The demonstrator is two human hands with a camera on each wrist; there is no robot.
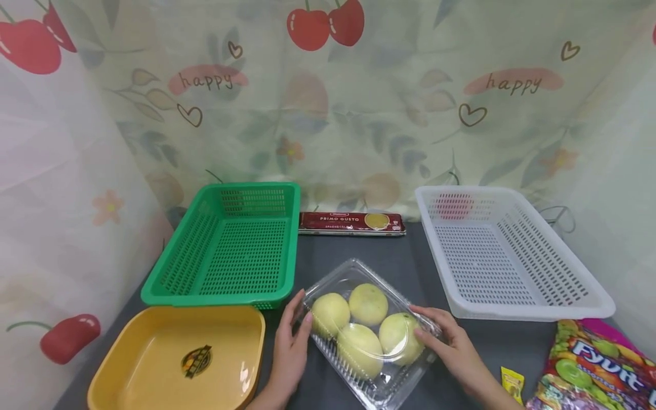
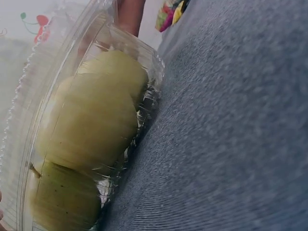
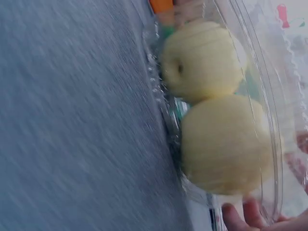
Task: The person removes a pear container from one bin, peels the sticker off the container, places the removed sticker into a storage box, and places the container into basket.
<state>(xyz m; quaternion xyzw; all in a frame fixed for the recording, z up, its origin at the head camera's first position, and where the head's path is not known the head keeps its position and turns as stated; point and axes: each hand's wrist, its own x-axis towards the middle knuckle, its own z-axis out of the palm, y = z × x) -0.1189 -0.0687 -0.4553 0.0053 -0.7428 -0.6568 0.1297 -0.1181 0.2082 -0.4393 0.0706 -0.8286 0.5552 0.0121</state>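
A clear plastic clamshell box (image 1: pixel 367 336) with its lid down lies turned at an angle on the dark table, in front of the person. Inside it sit several round, pale yellow-green fruits (image 1: pixel 368 304); one shows a short stem in the left wrist view, another a dimple in the right wrist view. My left hand (image 1: pixel 292 347) grips the box's left corner between thumb and fingers. At the opposite corner my right hand (image 1: pixel 451 344) holds the edge, thumb over the lid side. In the right wrist view, fingertips (image 3: pixel 236 219) curl at the box's end.
A green basket (image 1: pixel 215 299) stands back left, with a yellow tray (image 1: pixel 174 393) before it. Back right is a white basket (image 1: pixel 533 311). Between the baskets lies a red spaghetti pack (image 1: pixel 353 224). A Fyvit candy bag (image 1: pixel 594 370) and small yellow packet (image 1: pixel 512 382) lie front right.
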